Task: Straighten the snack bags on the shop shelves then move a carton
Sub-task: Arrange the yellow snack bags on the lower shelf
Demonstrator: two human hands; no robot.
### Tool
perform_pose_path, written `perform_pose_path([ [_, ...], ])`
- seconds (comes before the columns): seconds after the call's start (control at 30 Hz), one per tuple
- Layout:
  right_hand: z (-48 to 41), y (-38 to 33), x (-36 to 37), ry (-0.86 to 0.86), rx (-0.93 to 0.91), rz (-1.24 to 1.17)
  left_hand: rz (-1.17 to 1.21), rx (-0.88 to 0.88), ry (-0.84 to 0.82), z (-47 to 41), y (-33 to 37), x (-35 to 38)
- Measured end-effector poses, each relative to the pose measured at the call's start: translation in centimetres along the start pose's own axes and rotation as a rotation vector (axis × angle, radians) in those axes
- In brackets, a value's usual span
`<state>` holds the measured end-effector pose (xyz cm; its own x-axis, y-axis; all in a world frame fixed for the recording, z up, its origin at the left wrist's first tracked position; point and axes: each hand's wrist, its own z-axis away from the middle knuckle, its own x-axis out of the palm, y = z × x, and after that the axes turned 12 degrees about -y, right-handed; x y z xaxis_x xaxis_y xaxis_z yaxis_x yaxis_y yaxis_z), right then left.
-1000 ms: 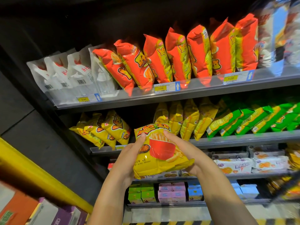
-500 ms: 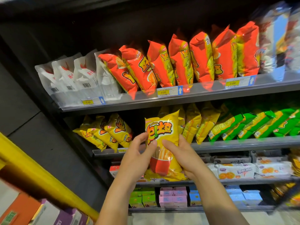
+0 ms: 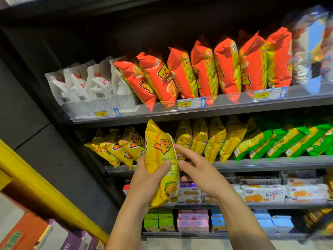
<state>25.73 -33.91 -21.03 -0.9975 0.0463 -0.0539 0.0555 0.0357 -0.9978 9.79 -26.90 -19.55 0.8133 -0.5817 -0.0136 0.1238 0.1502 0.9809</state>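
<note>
A yellow snack bag point(image 3: 158, 152) stands upright in front of the second shelf point(image 3: 270, 164), turned edge-on toward me. My left hand point(image 3: 146, 179) grips its lower half, thumb across the front. My right hand point(image 3: 196, 168) is at the bag's right edge with fingers spread and fingertips touching it. More yellow bags lean on that shelf: three on the left point(image 3: 117, 147) and several on the right point(image 3: 210, 139). The bag sits over the gap between them.
Orange bags point(image 3: 207, 73) and white packets point(image 3: 86, 87) fill the top shelf, green bags point(image 3: 288, 141) the second shelf's right. Biscuit packs point(image 3: 263, 193) and small cartons point(image 3: 192, 222) sit on the lower shelves. A yellow rail point(image 3: 41, 188) and boxes point(image 3: 36, 235) are at lower left.
The yellow bag has been turned from front-facing to edge-on and lifted toward the second shelf. My right hand has loosened from gripping it to touching its edge.
</note>
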Motion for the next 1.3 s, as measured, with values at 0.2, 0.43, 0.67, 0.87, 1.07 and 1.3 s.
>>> perform_pose_path([
  [0.2,-0.3,0.8,-0.7,0.099,0.054,-0.17,0.305,-0.006,-0.116,0.6,0.2,-1.0],
  [0.43,-0.1,1.9,-0.5,-0.222,0.041,-0.592,0.41,-0.099,-0.24,1.3,0.1,-0.6],
  [0.67,-0.3,1.8,-0.4,-0.157,0.055,-0.501,0.267,-0.086,-0.248,0.7,-0.9,-1.8],
  [0.87,-0.6,2.3,0.1,-0.097,0.079,-0.302,0.166,-0.02,-0.263,0.3,-1.5,-2.6],
  [1.07,-2.1,3.5,-0.3,-0.149,0.109,-0.062,0.112,0.016,-0.154,-0.7,-2.8,-4.2],
  [1.3,-6.6,4.2,-2.1,0.033,0.152,0.782,-0.132,0.004,0.189,-6.3,-4.8,-5.9],
])
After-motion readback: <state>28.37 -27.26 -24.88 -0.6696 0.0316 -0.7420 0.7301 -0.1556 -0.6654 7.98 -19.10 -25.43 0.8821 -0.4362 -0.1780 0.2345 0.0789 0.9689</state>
